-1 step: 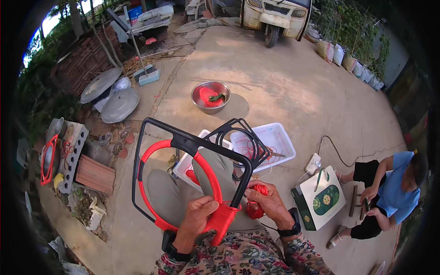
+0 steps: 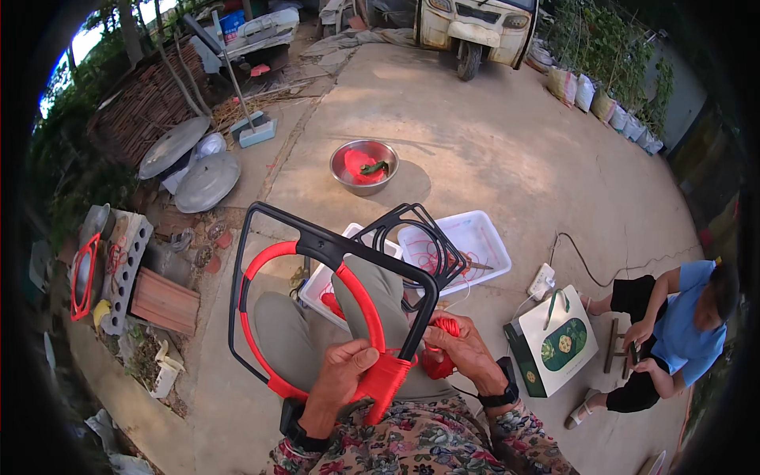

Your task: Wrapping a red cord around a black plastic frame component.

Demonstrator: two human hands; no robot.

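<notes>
Across my lap lies a black frame with a rounded ring inside it. Red cord covers much of the ring, and a solid red wrapped patch fills the corner nearest me. My left hand is closed at that patch, thumb against the bent fingers. Just right of the frame's corner, my right hand is closed around a bundle of red cord. Beyond my knees, more black frames lie stacked partly over a white tray with loose red cord and a pointed tool.
Ahead is a metal bowl holding something red and green. A paper gift bag and a power strip stand at right, near a seated person in blue. Bricks and lids line the left; a three-wheeler stands far off.
</notes>
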